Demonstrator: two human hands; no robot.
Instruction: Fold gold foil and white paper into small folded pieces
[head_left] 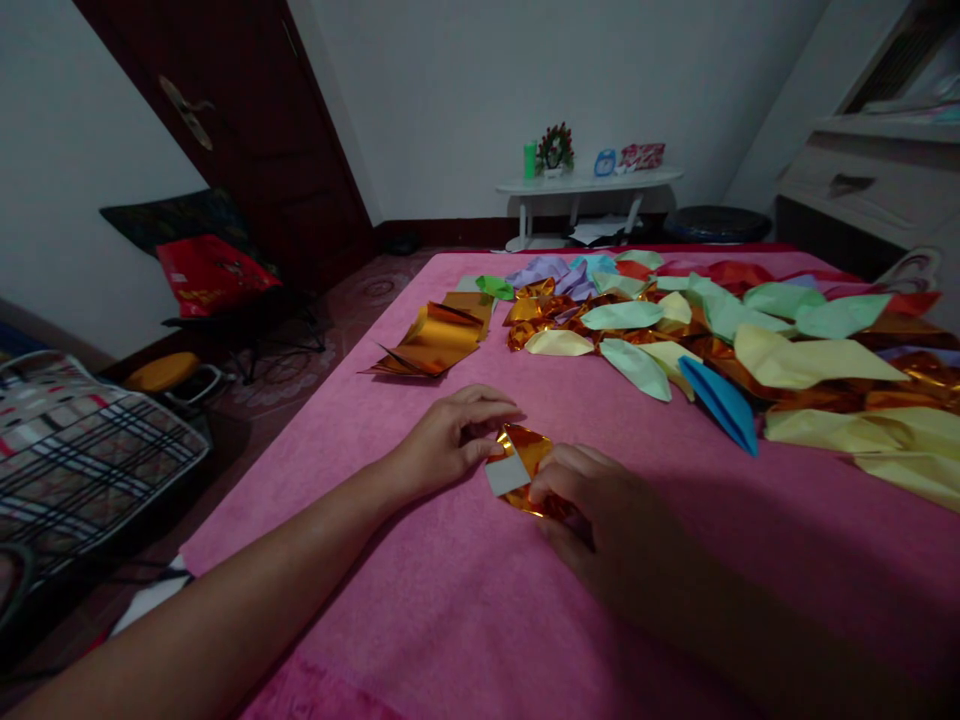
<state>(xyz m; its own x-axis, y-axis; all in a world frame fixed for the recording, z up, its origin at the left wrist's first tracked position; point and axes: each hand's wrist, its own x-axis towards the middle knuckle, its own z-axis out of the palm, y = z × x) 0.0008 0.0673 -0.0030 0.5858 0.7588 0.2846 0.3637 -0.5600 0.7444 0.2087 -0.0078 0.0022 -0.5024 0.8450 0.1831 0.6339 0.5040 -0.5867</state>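
A small folded piece of shiny gold paper [534,450] with a pale grey patch lies on the pink cloth [420,600] between my hands. My left hand [450,435] pinches its upper left edge between thumb and fingers. On the right side, my right hand [592,500] grips the paper with bent fingers, which cover that end. Beyond my left hand rests a loose stack of gold sheets [442,338], curled at the edges. To the right spreads a pile of folded papers [802,355] in yellow, pale green, gold and other colours, with a blue folded paper [720,405] at its near side.
A white table [592,184] holding a green cup and a plant stands by the far wall. At left are a chair with a red bag [214,275], a yellow-topped stool [161,371] and a plaid bag [90,450]. A drawer unit [862,190] stands at right.
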